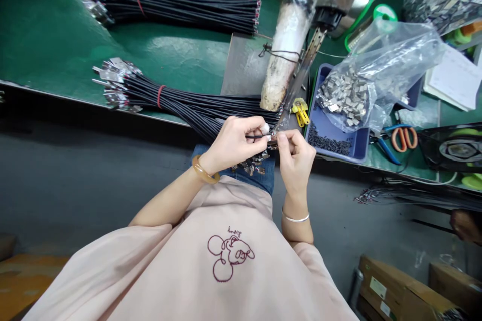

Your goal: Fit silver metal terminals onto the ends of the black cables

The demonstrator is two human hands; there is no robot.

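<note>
My left hand [235,143] is closed in a pinch on the end of a thin black cable [256,136], just off the near edge of the green bench. My right hand [295,155] is closed on a small metal clip [273,141] held against that cable end. Both hands meet below the tip of a soldering tool [301,72] that slants down from the top. A bundle of black cables [181,100] with metal ends, tied by a red band, lies left of my hands. Several loose metal clips [252,165] rest on my lap.
A blue tray [331,140] holds a clear bag of metal clips [346,95] and small dark parts. Yellow clippers [301,112], orange-handled scissors [402,138], a second cable bundle [176,2] and a white wrapped cylinder [282,55] lie on the bench. Cardboard boxes [399,291] stand on the floor.
</note>
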